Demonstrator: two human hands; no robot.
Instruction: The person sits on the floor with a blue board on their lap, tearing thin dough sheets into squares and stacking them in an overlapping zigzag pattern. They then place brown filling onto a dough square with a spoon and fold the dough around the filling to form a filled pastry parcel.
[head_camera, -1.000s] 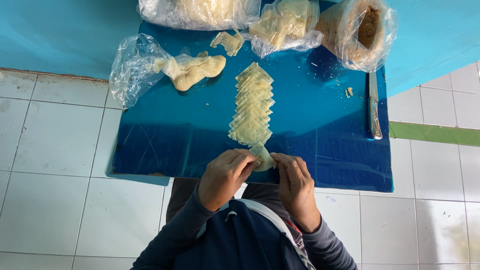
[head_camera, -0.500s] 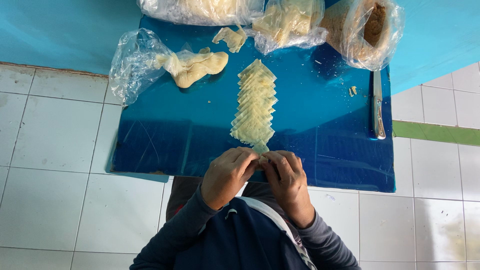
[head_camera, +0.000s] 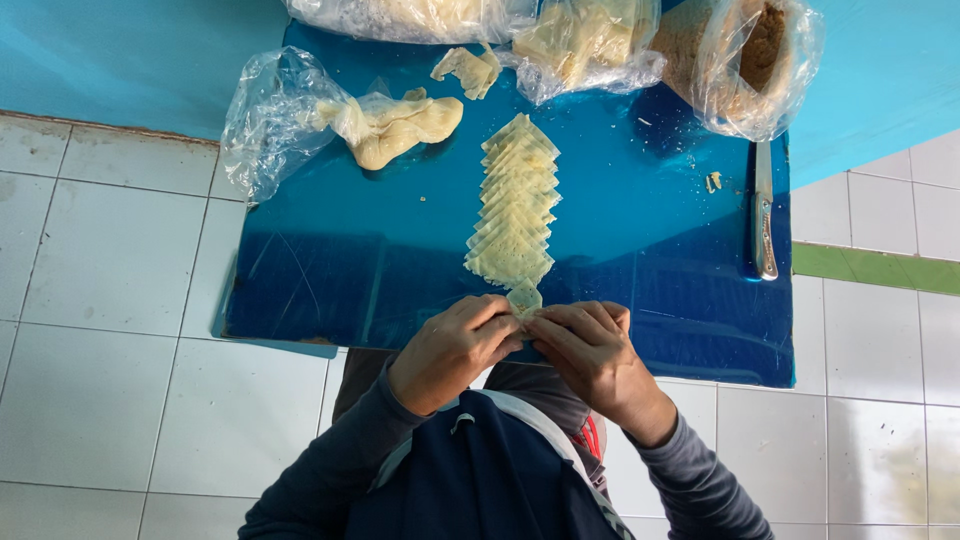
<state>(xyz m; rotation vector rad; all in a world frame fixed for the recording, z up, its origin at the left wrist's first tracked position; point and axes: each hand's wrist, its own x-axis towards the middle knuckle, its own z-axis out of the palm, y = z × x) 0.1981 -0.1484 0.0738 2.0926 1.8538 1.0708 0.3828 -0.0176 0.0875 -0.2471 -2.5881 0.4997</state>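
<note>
1. A small pale dough piece (head_camera: 524, 298) sits just below the middle of the frame, pinched between the fingertips of both hands at the near edge of the blue board (head_camera: 330, 270).
2. The left hand (head_camera: 455, 350) is curled, its thumb and fingers closing on the left side of the dough piece.
3. The right hand (head_camera: 592, 355) mirrors it, fingers bent inward and gripping the right side of the same piece; the two hands touch at the fingertips.
4. Directly above the hands, a row of folded dough pieces (head_camera: 515, 205) runs up the centre of the board, overlapping like shingles; its lowest end lies just beside the held piece.
5. In the upper left of the board lies a lump of dough (head_camera: 400, 128), partly wrapped in a crumpled clear plastic bag (head_camera: 265, 115).
6. A small torn scrap of dough (head_camera: 465, 68) rests near the top centre.
7. Along the top edge stand more clear bags: one holding pale sheets (head_camera: 585, 40), and at the upper right one with a brown filling (head_camera: 745, 55).
8. A knife (head_camera: 765, 215) lies lengthwise at the right side of the board, well apart from the hands.
9. White floor tiles (head_camera: 110, 260) surround the board; dark sleeves fill the bottom of the frame.
</note>
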